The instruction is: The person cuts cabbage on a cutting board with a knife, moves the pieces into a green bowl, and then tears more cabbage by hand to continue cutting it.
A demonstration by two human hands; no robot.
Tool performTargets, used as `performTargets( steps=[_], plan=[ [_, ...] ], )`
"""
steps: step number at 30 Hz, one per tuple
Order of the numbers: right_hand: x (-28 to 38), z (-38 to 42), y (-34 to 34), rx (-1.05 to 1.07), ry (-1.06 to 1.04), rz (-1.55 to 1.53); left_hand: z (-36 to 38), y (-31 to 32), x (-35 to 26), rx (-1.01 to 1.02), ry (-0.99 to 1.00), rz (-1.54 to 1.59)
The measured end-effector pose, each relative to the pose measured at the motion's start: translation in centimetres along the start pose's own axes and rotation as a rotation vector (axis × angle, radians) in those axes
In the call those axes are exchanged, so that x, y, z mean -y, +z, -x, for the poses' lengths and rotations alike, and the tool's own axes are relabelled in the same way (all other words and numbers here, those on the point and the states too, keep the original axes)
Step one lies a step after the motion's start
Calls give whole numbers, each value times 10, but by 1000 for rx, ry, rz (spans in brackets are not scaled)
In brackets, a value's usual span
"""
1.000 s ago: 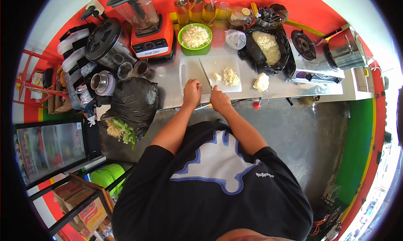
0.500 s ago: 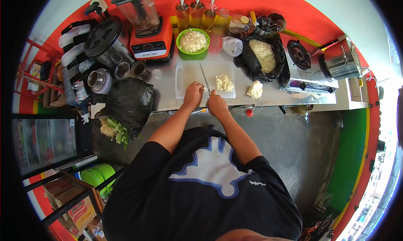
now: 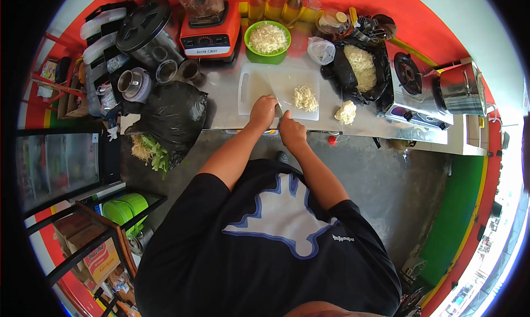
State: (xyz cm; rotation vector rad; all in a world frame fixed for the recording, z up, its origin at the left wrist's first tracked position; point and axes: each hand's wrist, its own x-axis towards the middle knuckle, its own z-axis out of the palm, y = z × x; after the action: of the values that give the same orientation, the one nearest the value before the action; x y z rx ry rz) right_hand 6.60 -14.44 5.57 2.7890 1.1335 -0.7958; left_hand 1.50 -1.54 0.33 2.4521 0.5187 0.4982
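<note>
A white cutting board point(image 3: 251, 88) lies on the metal counter in front of me. My right hand point(image 3: 292, 132) is closed round the handle of a kitchen knife point(image 3: 274, 92), whose blade points away from me across the board. Close against the blade's left side, my left hand point(image 3: 264, 110) is bent with its fingers drawn together; whatever they hold is hidden. A pile of pale shredded food point(image 3: 305, 98) rests on the board's right part. Beyond the board's right edge sits a whole pale clump point(image 3: 346, 112) of what looks like the same food.
Behind the board stands a green bowl point(image 3: 267, 56) heaped with pale shreds. A red blender point(image 3: 207, 44) and a black plastic bag point(image 3: 174, 115) are to the left. To the right are an open black bag of shreds point(image 3: 361, 68) and a gas stove point(image 3: 414, 115) bearing a pot point(image 3: 461, 89).
The head view has shifted, so the counter appears higher and further right. My right hand has drawn slightly toward me with the knife. Pale bits beside my left fingertips are now hidden.
</note>
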Motion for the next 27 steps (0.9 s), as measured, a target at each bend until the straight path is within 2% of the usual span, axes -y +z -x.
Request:
performTargets(
  steps=[4,10,27],
  plan=[
    [0,-11,1,-75,-23,10,-2,-7,-6,28,-26,20],
    [0,1,-7,23,-1,39,-4,1,0,64,-15,-39],
    [3,-15,3,-62,-25,-11,-5,-4,7,18,56,31]
  ],
)
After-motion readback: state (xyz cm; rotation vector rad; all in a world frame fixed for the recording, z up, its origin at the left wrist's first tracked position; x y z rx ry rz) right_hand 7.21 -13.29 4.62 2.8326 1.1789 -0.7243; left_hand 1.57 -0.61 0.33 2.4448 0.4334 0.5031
